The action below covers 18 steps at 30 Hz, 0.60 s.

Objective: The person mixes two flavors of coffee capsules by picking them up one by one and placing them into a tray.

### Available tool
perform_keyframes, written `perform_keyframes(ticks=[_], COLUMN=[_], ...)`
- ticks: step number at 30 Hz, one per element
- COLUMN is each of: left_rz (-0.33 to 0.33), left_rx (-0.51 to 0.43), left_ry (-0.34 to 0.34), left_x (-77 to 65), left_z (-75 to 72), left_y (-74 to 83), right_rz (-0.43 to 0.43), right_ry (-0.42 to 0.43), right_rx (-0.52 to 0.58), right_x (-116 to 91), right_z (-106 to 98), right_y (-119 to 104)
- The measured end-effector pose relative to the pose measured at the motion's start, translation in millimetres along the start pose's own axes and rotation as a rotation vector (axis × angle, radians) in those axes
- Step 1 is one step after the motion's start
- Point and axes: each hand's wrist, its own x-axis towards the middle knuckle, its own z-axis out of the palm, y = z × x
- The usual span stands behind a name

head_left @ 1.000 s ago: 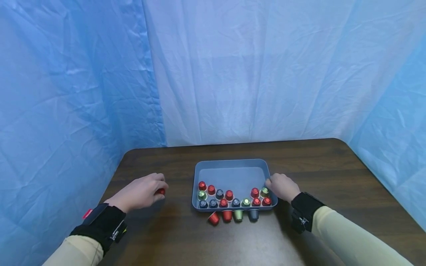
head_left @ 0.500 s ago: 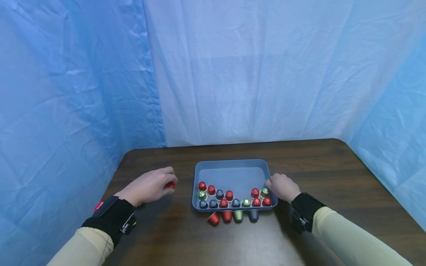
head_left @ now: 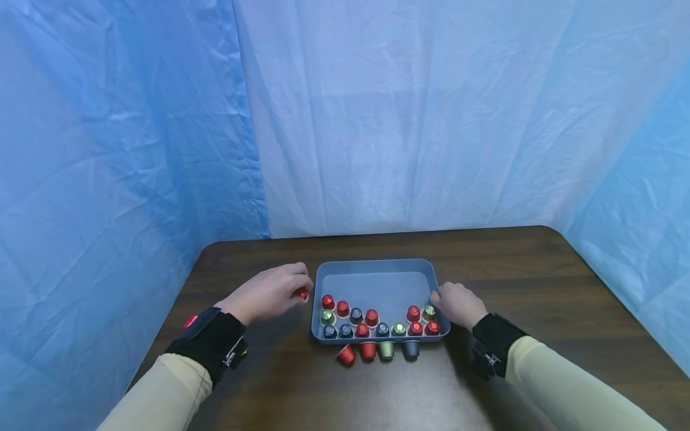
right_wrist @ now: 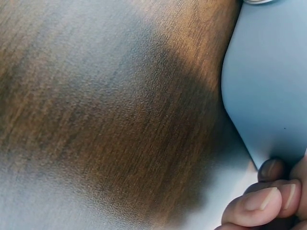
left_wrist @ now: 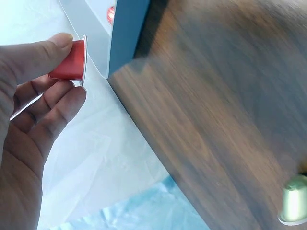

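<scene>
My left hand [head_left: 269, 293] pinches a red coffee capsule [left_wrist: 69, 62] between thumb and fingers, its flat silver-rimmed end facing outward in the left wrist view. It is just left of a blue-grey tray [head_left: 377, 280]. Inside, along the tray's front and sides, several red, green and dark blue capsules stand flat end down, such as a red one [head_left: 371, 317] and a green one [head_left: 327, 317]. At the tray's right rim my right hand [head_left: 458, 304] grips the edge with curled fingers [right_wrist: 254, 206].
Right in front of the tray, a tilted red capsule [head_left: 347, 354], another red [head_left: 368, 351], a green [head_left: 386, 351] and a dark blue capsule [head_left: 411, 349] form a row. A green capsule [left_wrist: 293, 200] stands on the wooden table [head_left: 302, 389]. Blue sheets [head_left: 409, 120] hang behind.
My left hand has moved right and away from me with the red capsule, coming up beside the tray's left wall. The right hand and the tray have stayed put.
</scene>
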Motion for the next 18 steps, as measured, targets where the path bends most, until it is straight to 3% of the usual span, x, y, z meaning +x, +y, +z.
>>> perform_keyframes(ticks=[18], left_rz=[-0.023], left_rx=[0.004], left_ry=[-0.012], left_x=[35.6], left_z=[13.6], left_y=[18.2], right_rz=[0.003], right_ry=[0.006], right_rx=[-0.006], right_x=[0.4], right_z=[0.7], right_y=[-0.3])
